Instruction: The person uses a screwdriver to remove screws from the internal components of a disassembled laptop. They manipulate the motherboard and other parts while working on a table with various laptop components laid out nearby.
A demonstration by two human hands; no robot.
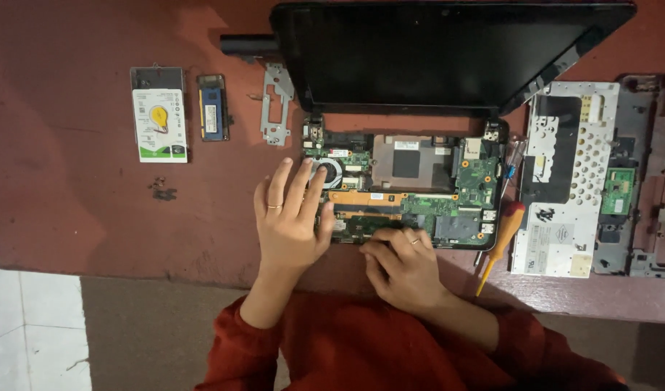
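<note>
Right hand (403,262) pinching at the near edge of the bare motherboard (408,192); left hand (290,217) flat and released on its fan corner. Board sits mid-surface (72,188): light, stiff, fragile, so best held by the edges. Screwdriver (500,242) crowds the right; the surface's front edge is close. Room opens left; lid (448,51) blocks behind.

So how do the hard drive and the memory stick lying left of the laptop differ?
The hard drive is wider and mostly white with a yellow disc and a green corner; the memory stick is narrow, dark blue with a small white sticker. The hard drive lies farther left. Both lie flat and untouched on the red table.
</note>
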